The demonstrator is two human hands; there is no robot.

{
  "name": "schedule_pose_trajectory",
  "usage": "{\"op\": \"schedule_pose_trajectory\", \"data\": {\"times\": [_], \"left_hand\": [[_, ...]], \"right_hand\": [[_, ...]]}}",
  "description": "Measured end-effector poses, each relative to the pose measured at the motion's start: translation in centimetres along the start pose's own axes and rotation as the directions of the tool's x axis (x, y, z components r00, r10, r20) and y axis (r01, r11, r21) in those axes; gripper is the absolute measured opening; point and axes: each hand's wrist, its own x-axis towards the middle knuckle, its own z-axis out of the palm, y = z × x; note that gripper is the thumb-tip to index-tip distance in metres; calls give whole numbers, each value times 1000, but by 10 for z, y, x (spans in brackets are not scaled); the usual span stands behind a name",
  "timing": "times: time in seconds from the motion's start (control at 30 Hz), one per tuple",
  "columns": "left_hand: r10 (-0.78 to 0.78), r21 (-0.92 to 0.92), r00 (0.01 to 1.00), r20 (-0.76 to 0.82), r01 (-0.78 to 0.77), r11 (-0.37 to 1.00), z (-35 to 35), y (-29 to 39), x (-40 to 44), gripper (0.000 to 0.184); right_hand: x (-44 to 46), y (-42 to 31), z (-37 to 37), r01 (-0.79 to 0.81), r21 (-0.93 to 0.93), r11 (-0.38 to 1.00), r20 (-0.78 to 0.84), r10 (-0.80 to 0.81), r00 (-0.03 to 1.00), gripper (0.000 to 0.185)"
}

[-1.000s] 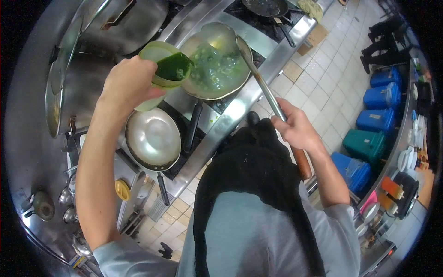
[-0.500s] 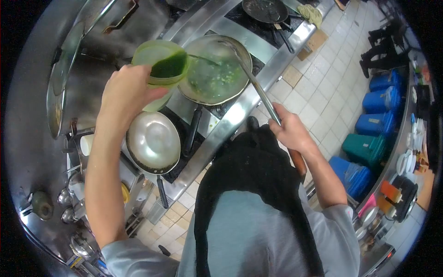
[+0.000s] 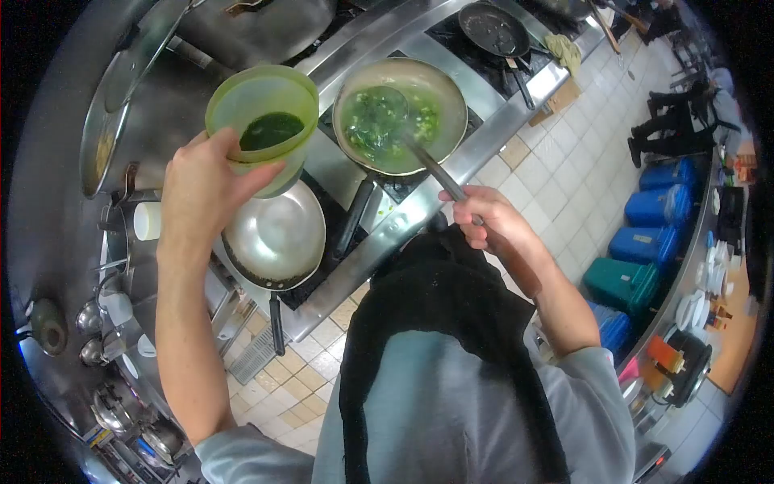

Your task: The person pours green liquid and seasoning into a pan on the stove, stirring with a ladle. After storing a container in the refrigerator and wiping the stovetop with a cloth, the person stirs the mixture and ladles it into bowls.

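My left hand grips the rim of a translucent green container, which holds some dark green liquid, above and left of the stove. My right hand is wrapped round the handle of a ladle. The ladle's bowl is down in a frying pan of green liquid with chopped green pieces. Below the container, a second pan with a bare silvery inside rests on a burner, its handle toward me.
A black pan sits on a far burner near a yellow-green cloth. Blue bins and a green bin line the right side. A person is at the upper right. Large metal pots stand at the upper left.
The container is now more upright, and the thin stream from it has stopped. The ladle bowl has moved down into the green liquid. The view has shifted, and more of the person shows.
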Motion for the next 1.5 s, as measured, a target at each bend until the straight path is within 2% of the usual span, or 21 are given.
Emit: {"op": "schedule_pose_trajectory", "data": {"times": [0.13, 0.2, 0.23, 0.3, 0.37, 0.47, 0.5, 0.57, 0.6, 0.67, 0.7, 0.77, 0.8, 0.87, 1.0, 1.07, 1.1, 1.17, 1.3, 1.37, 1.5], "left_hand": [[-38, -19, 999, 12, 38, 999, -3, -13, -10, 48], [-21, -38, 999, -27, 20, 999, -3, -17, -14, 47], [-23, -43, 999, -30, 22, 999, -3, -20, -15, 47], [-4, -14, 999, -43, 3, 1000, -3, -24, -15, 47], [-12, -38, 999, -34, 11, 999, -5, -25, -15, 47], [-15, -69, 1000, -19, 14, 998, -3, -28, -14, 46], [-14, -75, 1000, -15, 13, 997, -2, -30, -14, 46], [-1, -92, 1000, -22, -2, 996, 0, -33, -15, 46], [9, -103, 999, -31, -12, 995, 1, -35, -15, 47], [34, -111, 998, -44, -39, 993, 5, -41, -16, 47], [59, -113, 997, -55, -65, 992, 6, -44, -17, 48], [60, -127, 996, -62, -67, 990, 7, -45, -19, 48], [64, -138, 996, -67, -73, 988, 7, -46, -20, 49], [61, -147, 995, -83, -73, 986, 10, -49, -23, 49], [59, -156, 994, -93, -73, 985, 9, -49, -25, 50], [42, -177, 995, -90, -58, 983, 11, -49, -27, 50], [25, -197, 996, -87, -42, 980, 11, -49, -28, 51], [29, -155, 996, -88, -42, 987, 9, -49, -30, 51], [-14, -99, 998, -64, 7, 995, 2, -45, -32, 51], [-8, -106, 996, -85, -1, 994, 0, -44, -33, 51], [-20, -120, 993, -118, 6, 993, -6, -38, -38, 49]], "right_hand": [[-4, 3, 1, 31, -20, 999, 9, -30, 999, 48], [-9, 1, 1, 119, -183, 976, -12, -124, 992, 49], [-13, -3, 3, 119, -188, 975, -15, -124, 992, 49], [-26, -15, 9, 142, -433, 890, -124, -215, 969, 47], [-33, -23, 4, 151, -465, 872, -144, -243, 959, 46], [-34, -29, -13, 109, -737, 667, -207, -376, 903, 50], [-33, -28, -19, 105, -739, 665, -213, -378, 901, 50], [-32, -26, -27, 69, -897, 436, -180, -505, 844, 49], [-34, -25, -31, 66, -899, 433, -183, -507, 842, 49], [-40, -22, -34, -34, -967, 253, -157, -487, 859, 46], [-47, -24, -27, -35, -968, 248, -156, -486, 860, 46], [-63, -30, -8, -158, -833, 531, -308, -207, 929, 44], [-65, -28, -9, -158, -835, 527, -306, -207, 929, 44], [-68, -25, -17, -148, -684, 715, -251, -40, 967, 44], [-65, -17, -3, -94, -525, 846, -153, 15, 988, 41], [-60, -16, 15, -104, -285, 953, -127, 69, 989, 38], [-56, -12, 19, -104, -284, 953, -125, 70, 990, 38], [-44, 0, 23, -72, -86, 994, -78, 66, 995, 38], [-31, 15, 25, 22, -72, 997, -46, -26, 999, 39], [-26, 17, 17, 68, -85, 994, -38, -71, 997, 47], [-38, 0, 11, 125, -445, 887, -102, -189, 977, 48]]}}
